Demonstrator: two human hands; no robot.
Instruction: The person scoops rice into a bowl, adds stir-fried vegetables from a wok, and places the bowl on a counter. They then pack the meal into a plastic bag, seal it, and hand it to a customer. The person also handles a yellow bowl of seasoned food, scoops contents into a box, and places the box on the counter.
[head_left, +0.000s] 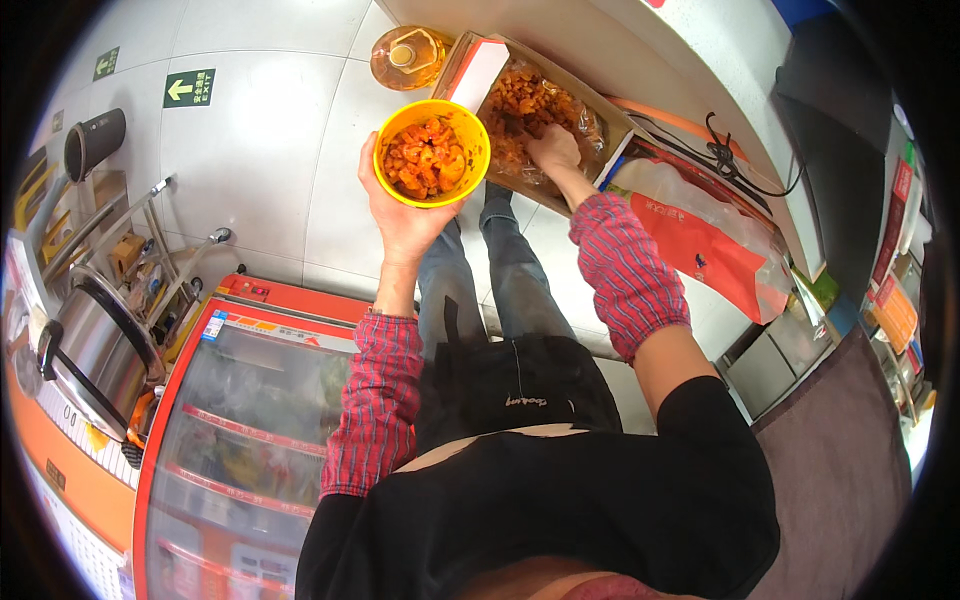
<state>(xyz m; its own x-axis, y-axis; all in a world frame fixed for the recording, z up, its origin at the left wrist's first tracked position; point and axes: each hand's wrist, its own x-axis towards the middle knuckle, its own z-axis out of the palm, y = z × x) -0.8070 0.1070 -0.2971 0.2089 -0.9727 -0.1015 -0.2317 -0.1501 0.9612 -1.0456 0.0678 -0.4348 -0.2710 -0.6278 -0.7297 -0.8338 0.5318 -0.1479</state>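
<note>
A round yellow tub (477, 124) rests in my left hand (409, 225), which supports it from beneath and at its side. Chunky orange-red food (425, 159) partly fills the tub. To the right, my right hand (556, 150) reaches into an open cardboard box (616, 124) lined with clear plastic. More of the orange-red pieces (523, 84) lie in that box. The fingertips of my right hand are hidden among the food, so their grip does not show.
A plastic bottle of yellow oil (407, 58) stands on the tiled floor beside the box. Right of it lie a red and clear bag (697, 240) and a black cable (724, 159). A red-framed glass-door fridge (255, 390) and a wheeled metal rack (161, 247) are at left.
</note>
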